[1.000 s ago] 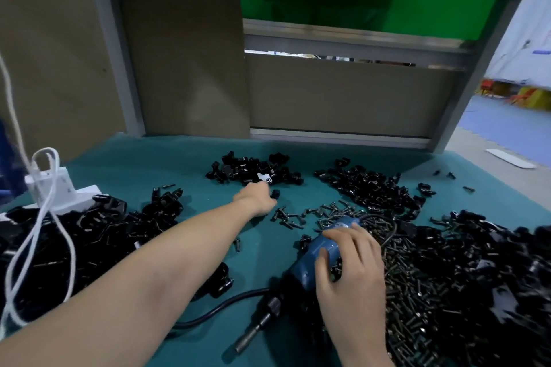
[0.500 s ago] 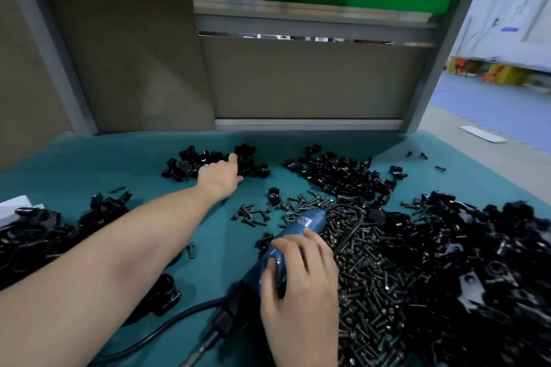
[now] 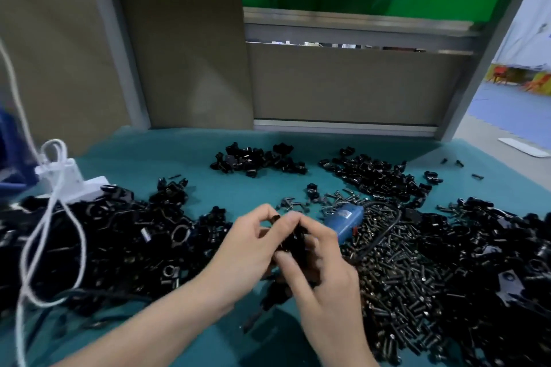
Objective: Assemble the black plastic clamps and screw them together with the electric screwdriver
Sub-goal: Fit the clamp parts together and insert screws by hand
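Note:
My left hand [image 3: 247, 250] and my right hand [image 3: 322, 271] meet at the table's middle, both pinching a black plastic clamp [image 3: 293, 243] between their fingertips. The clamp is mostly hidden by the fingers. The blue electric screwdriver [image 3: 346, 219] lies on the teal mat just behind my right hand, resting on a heap of dark screws [image 3: 399, 265], with its black cord running back under my hands. Neither hand touches it.
Piles of black clamp parts lie at the far centre [image 3: 256, 159], far right [image 3: 378, 177], right [image 3: 507, 247] and left [image 3: 104, 232]. A white block [image 3: 68, 179] with a looping white cable [image 3: 50, 241] stands at the left. Brown partition panels close the back.
My left hand came back from the far pile with a clamp part. My right hand let go of the screwdriver and joined the left on the clamp. The view swung back left.

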A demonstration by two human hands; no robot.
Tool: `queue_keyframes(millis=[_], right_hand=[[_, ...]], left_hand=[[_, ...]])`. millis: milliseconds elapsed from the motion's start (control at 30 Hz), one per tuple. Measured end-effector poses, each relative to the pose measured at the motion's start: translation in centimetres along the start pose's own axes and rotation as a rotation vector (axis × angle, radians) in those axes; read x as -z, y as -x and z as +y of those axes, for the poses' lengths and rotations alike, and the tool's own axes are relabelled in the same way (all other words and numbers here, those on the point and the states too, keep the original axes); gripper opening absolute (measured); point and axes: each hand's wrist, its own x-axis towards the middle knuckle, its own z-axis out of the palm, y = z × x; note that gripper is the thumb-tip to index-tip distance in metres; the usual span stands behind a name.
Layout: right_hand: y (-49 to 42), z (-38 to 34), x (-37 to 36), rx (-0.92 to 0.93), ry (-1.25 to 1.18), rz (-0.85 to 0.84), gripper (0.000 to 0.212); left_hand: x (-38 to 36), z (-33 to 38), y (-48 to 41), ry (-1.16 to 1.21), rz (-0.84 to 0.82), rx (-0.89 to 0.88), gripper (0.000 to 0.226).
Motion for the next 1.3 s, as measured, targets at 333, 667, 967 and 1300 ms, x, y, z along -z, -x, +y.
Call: queue_keyframes(millis=[333,667,967,1300], right_hand=[[0.9,-0.6,-1.7,-0.184,-0.203,-0.055,0.036],[1.6,-1.0,-2.9,-0.208,-0.228,-0.174,0.043],[1.9,-1.9,-3.0,-0.043,-0.13,-0.189,0.036],[2.1,-1.4,-3.6,0.222,0.211,-0.109,0.05]], left_hand=[[5.0,-3.9,3.9,0.848,0.091,0.278,0.024],[5.8,-5.2,4.4,0.89,0.083,0.293,0.031],[5.2,-5.2,4.8,0.903,0.072,0.258,0.028],[5.5,-4.9,5.0,0.924,-0.032,0.254,0.029]])
